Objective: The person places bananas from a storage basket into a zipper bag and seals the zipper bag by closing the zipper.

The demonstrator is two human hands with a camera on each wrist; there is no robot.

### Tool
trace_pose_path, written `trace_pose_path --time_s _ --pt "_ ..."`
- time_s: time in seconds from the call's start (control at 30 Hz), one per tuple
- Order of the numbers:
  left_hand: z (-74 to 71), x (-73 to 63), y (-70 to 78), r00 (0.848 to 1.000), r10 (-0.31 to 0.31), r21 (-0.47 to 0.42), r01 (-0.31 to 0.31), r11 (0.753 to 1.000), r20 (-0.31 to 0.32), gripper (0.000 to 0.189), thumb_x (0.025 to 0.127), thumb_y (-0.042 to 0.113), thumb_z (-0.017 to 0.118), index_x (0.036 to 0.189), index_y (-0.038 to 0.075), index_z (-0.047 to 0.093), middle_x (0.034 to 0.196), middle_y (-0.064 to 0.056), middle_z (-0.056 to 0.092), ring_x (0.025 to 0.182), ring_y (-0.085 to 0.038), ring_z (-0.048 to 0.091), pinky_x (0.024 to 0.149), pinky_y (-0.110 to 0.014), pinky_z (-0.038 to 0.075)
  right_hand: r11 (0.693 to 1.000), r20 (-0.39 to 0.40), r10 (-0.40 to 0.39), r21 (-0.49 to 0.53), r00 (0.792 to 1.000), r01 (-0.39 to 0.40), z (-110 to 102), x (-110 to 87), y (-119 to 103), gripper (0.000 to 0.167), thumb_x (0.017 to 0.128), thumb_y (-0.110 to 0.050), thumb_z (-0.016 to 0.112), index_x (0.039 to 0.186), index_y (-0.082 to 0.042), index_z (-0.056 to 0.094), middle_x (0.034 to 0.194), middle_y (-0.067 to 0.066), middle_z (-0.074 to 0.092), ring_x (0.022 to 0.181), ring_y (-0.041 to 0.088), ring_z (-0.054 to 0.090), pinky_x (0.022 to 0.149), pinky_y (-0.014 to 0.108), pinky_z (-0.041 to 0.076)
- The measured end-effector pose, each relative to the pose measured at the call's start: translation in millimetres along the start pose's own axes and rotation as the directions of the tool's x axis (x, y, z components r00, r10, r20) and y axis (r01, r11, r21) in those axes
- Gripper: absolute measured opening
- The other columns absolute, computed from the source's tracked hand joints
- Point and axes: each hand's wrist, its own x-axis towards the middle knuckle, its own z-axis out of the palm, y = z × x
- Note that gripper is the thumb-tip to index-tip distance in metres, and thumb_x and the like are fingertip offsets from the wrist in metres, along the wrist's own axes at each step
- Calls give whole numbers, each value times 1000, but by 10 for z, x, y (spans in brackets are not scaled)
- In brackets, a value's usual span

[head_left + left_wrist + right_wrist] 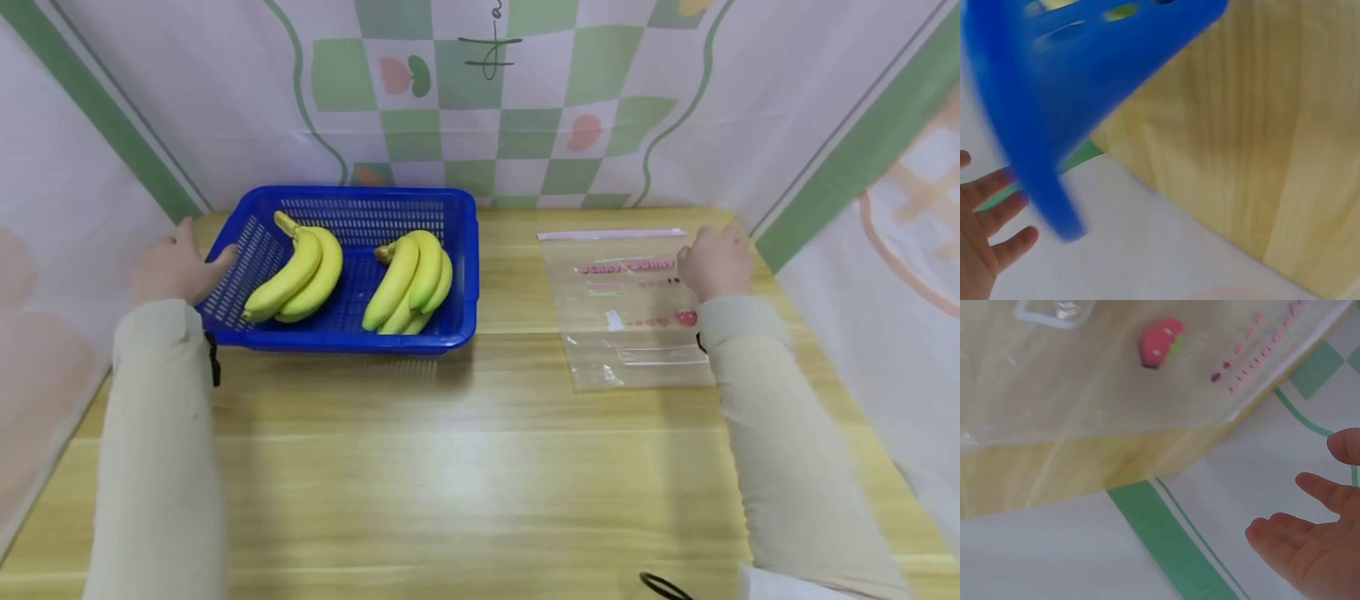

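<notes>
A blue plastic basket sits toward the left on the wooden table, with two bunches of bananas inside. One banana bunch lies in its left half, the other bunch in its right half. My left hand is at the basket's left rim, its thumb and fingers spread; in the left wrist view they are relaxed and hold nothing. On the right, a clear zip bag with pink print lies flat. Over its right edge is my right hand; the right wrist view shows its fingers loosely bent around nothing.
The wooden table runs back to a patterned cloth wall, and cloth walls stand at both sides too. A thin black loop shows at the bottom edge, beside my right sleeve.
</notes>
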Motion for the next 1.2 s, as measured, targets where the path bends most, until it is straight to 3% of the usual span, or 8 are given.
trace_pose_path --time_s 0.17,0.3,0.4,0.47,0.57,0.67,0.77,1.2 --pt "87 -28 10 998 47 -60 -44 997 40 86 95 59 26 152 6 -10 140 -47 23 118 -65 31 95 -74 30 1000 42 -31 -2 999 31 231 22 9 47 98 -22 37 124 17 41 119 45 38 101 58 45 81 65 45" --pt "132 -38 44 998 52 -50 -51 997 23 80 97 56 26 153 9 -4 142 -46 20 120 -65 29 95 -74 30 994 106 -113 -3 988 114 391 27 -14 40 97 -18 39 116 16 49 109 41 48 98 52 49 85 61 44" --pt "171 -45 55 999 40 -36 -40 999 -3 75 99 53 27 154 11 -2 141 -46 23 118 -64 32 93 -74 32 989 150 -145 31 978 142 493 9 -49 36 97 -20 42 103 13 57 96 34 57 83 43 55 79 54 47" --pt "201 -46 54 999 35 -9 -35 999 -16 72 100 49 29 154 11 0 138 -46 27 114 -63 37 90 -72 37 990 194 -143 47 971 136 538 -14 -84 43 98 -29 43 108 10 57 92 31 59 77 38 56 77 51 48" --pt "251 -40 47 1000 22 10 -22 1000 -10 71 101 46 32 154 11 0 136 -47 28 108 -62 43 86 -70 40 992 280 -101 98 955 76 575 -49 -140 66 94 -50 46 131 6 45 120 41 49 105 52 51 89 62 44" --pt "301 -23 37 1000 15 9 -15 1000 -8 72 101 42 35 154 9 -1 135 -48 29 102 -61 48 83 -68 42 995 330 -86 81 940 63 604 -66 -188 88 88 -66 46 135 8 35 132 51 28 121 64 31 94 73 33" --pt "336 -1 26 1000 16 -11 -17 1000 -20 72 101 37 36 154 9 -3 133 -49 30 99 -61 49 80 -68 43 997 314 -62 58 948 46 641 -68 -220 95 83 -71 50 129 11 36 130 54 24 119 66 30 89 77 34" --pt "392 60 -13 998 0 -32 -2 999 -65 67 101 29 39 154 10 2 124 -47 39 94 -58 52 73 -64 46 999 346 -38 46 938 23 708 -72 -214 100 86 -72 42 149 -1 13 139 53 9 125 68 20 90 80 28"
